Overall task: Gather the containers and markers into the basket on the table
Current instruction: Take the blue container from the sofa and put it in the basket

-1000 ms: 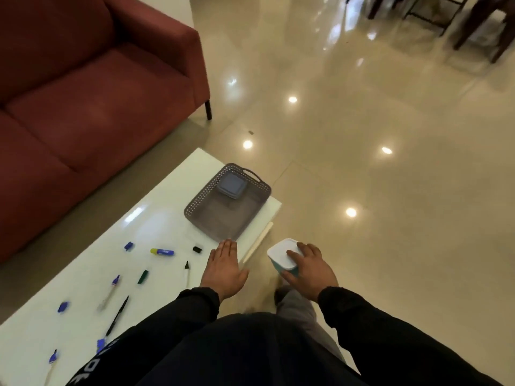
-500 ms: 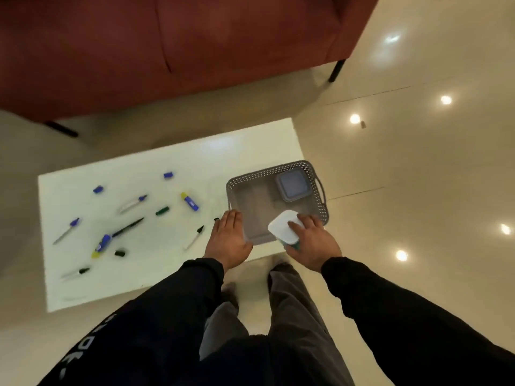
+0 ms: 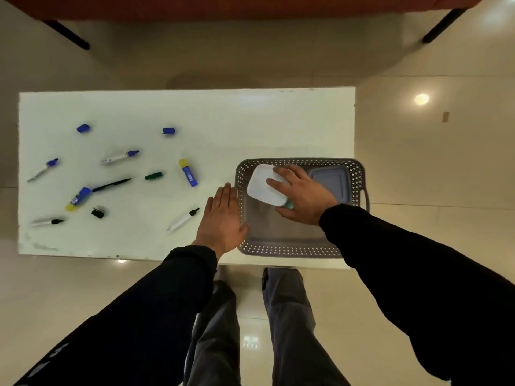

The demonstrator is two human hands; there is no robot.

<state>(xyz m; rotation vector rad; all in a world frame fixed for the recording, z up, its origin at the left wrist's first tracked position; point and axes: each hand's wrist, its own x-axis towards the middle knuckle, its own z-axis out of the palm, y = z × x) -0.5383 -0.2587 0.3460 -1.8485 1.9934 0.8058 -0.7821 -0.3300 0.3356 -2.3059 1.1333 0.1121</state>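
The right hand [image 3: 302,197] grips a small teal plastic container with a white square lid [image 3: 264,188]. Its fingers are spread over the lid top and curled around the near edge. The hand and the container sit inside the rim of the grey perforated plastic basket [image 3: 301,162], over its left half. Whether the container touches the basket floor cannot be told.

Just right of this grip, partly hidden by the wrist, a grey-blue square lidded container [image 3: 331,181] lies in the basket's right half.

Just left of the grip, outside the basket, the left hand [image 3: 221,218] lies flat with straight fingers held together and holds nothing. Its thumb side rests against the basket's left wall, and its palm is down over the white rectangular table [image 3: 250,121].

The markers lie further left of both hands, loose on the table. Nearest the left hand is a white marker with a black cap [image 3: 182,220]. Beyond it lie a blue tube with a yellow end [image 3: 188,173], a loose green cap [image 3: 153,176] and a white marker with a blue cap [image 3: 119,156].

Well apart from the grip, towards the table's far left end, are a thin black pen [image 3: 111,185] and a second blue and yellow tube [image 3: 79,198]. Two loose blue caps [image 3: 83,128] and a black cap [image 3: 97,213] also lie there.
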